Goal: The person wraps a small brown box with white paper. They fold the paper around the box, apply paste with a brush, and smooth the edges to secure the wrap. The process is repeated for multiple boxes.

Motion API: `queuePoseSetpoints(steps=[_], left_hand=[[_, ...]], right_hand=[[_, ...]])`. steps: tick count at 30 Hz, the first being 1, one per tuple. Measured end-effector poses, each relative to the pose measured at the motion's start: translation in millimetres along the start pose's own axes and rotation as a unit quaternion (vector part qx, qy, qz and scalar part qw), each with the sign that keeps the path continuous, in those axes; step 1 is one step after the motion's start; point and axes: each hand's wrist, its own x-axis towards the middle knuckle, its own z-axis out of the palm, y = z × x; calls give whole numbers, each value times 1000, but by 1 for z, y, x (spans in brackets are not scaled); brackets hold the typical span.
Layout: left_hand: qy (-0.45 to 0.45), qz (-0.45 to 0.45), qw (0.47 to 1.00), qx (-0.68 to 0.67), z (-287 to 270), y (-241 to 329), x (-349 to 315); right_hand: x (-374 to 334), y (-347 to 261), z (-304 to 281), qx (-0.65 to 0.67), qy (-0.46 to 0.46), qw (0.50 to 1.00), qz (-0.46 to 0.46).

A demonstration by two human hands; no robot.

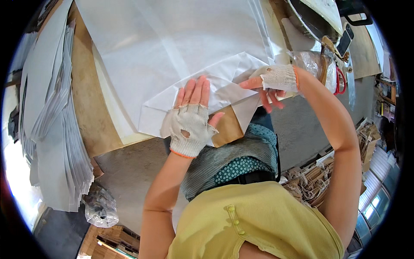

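Large white sheets (172, 39), possibly paper bags, lie in a pile in front of me. The near end of the top one is folded into a creased, pointed flap (215, 77). Flat on this flap rests my left hand (189, 123), its fingers stretched out, in a worn fingerless knit glove with an orange cuff. My right hand (276, 81), gloved alike, is at the flap's right end. One finger there points left along the paper while the others hang apart below it. Between the hands a brown paper piece (228, 128) shows at the near edge.
Tall stacks of white sheets (56, 112) stand left of the brown board (88, 95). At the right are a metal basin (310, 21), a phone (345, 41), clear plastic wrap (308, 62) and a red loop handle (340, 82). Bundled scraps (310, 183) lie on the floor.
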Motion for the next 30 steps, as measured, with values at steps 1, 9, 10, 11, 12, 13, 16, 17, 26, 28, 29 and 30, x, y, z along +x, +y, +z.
queuePoseSetpoints(steps=[1,9,10,11,12,13,16,17,26,28,29,30], left_hand=[[-1,-1,1000,4,0,1,-1],[7,-8,1000,6,2,1,-1],[12,-6,1000,7,3,1,0],[17,-5,1000,8,4,1,0],[15,-4,1000,6,4,1,0],[13,-5,1000,7,3,1,0],[10,-1,1000,8,1,2,0],[8,-1,1000,10,1,3,0],[29,5,999,16,4,3,2],[26,10,999,19,5,2,0],[26,10,999,19,6,1,0],[28,14,999,19,5,1,2]], right_hand=[[2,1,2,30,-23,999,-13],[13,-24,0,-90,-26,994,51],[11,-24,-1,-66,-36,996,43],[11,-23,-2,-43,-46,997,34],[12,-22,-3,-21,-56,998,26],[19,-15,-5,55,-112,992,-5],[31,14,-10,228,-223,945,-69],[33,20,-9,249,-228,938,-77],[27,-15,-6,-25,-109,994,8],[22,-16,-6,-15,-100,995,12],[22,-11,-5,5,-103,995,4],[22,-5,-5,24,-106,994,-5]])
